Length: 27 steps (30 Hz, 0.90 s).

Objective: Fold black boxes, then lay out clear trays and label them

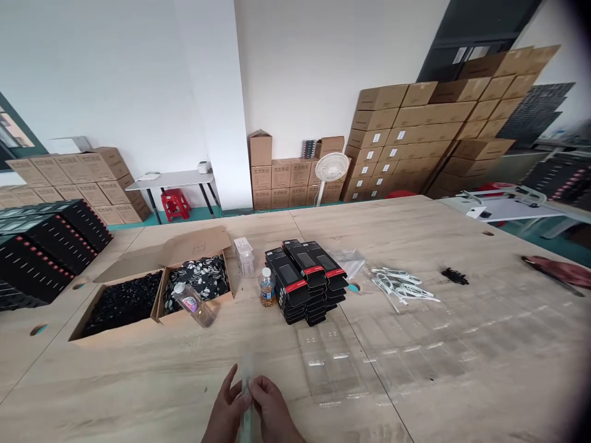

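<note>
At the bottom centre of the head view, my left hand [226, 406] and my right hand [271, 407] grip a clear plastic tray [248, 366] from its two sides. The tray looks narrow, as if turned on edge, and its lower part runs out of view between the hands. My right thumb and fingers pinch it near the middle. More clear plastic trays [327, 363] lie flat on the table to the right of my hands, in a row that stretches rightward. Beyond them stand stacked black boxes [295, 295] with red edges.
Two open cartons [159, 301] of small black parts stand at the left, with a bottle [196, 306] leaning on one. Another bottle [266, 288] stands beside the black boxes. White cables [401, 286] and small black pieces [455, 275] lie at the right on the wooden table [138, 387].
</note>
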Motion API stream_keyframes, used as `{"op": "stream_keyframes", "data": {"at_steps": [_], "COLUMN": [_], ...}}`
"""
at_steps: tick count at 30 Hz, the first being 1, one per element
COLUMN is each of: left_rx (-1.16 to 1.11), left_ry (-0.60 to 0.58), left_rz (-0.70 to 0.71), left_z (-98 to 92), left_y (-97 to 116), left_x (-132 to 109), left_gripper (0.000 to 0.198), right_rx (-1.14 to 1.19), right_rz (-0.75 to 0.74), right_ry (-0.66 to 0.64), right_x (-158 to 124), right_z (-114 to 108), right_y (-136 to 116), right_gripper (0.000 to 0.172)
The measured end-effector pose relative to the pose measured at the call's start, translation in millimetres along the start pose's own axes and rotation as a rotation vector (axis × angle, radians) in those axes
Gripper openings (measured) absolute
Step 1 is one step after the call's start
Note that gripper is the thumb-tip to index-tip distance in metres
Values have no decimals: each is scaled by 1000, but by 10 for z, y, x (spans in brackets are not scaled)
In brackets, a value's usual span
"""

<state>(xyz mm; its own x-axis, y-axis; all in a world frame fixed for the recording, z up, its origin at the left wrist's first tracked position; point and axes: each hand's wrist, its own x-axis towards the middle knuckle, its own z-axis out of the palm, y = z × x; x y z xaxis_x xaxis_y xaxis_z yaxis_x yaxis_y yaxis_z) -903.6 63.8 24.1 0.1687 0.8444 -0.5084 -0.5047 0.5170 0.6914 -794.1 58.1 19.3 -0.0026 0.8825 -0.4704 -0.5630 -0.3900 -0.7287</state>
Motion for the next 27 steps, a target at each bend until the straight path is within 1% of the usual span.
{"op": "stream_keyframes", "data": {"at_steps": [2,4,8,11,12,14,15,17,18,19,20,21,22,23,24,25,26,27], "left_rx": [20,27,-37,-49,14,246,374,568,645,717,794,852,867,835,761,681,616,574], "left_ry": [22,50,52,55,81,194,268,413,475,507,504,460,378,271,162,78,26,6], "left_rz": [-6,-10,-54,-63,-49,-5,15,56,104,182,280,368,424,425,378,313,252,212], "left_z": [-62,-92,-47,-53,-84,-177,-226,-288,-288,-263,-215,-149,-71,9,83,145,189,213], "left_y": [-1,-59,-158,-136,-115,-62,-34,13,27,33,28,14,-7,-34,-61,-86,-105,-117], "left_x": [61,123,165,170,184,230,255,291,295,290,276,258,240,225,216,218,229,249], "left_gripper": [123,119,114,112,106,95,94,98,100,100,96,91,85,81,78,78,78,79], "right_rx": [34,68,102,108,107,101,96,85,81,78,77,76,76,77,83,90,96,93], "right_rz": [13,27,46,49,47,44,44,49,53,58,62,65,67,65,61,54,44,27], "right_ry": [24,48,74,89,97,114,121,128,127,123,118,111,105,100,97,93,89,95], "right_x": [23,38,46,50,53,63,67,71,70,65,58,48,37,24,10,-2,-12,-19], "right_z": [44,53,24,-32,-60,-127,-162,-220,-239,-247,-247,-238,-223,-206,-191,-183,-184,-198], "right_y": [22,16,-27,-95,-128,-205,-243,-305,-324,-334,-334,-327,-315,-301,-287,-278,-274,-278], "right_gripper": [43,44,45,44,44,42,42,40,40,40,41,41,41,42,42,42,43,44]}}
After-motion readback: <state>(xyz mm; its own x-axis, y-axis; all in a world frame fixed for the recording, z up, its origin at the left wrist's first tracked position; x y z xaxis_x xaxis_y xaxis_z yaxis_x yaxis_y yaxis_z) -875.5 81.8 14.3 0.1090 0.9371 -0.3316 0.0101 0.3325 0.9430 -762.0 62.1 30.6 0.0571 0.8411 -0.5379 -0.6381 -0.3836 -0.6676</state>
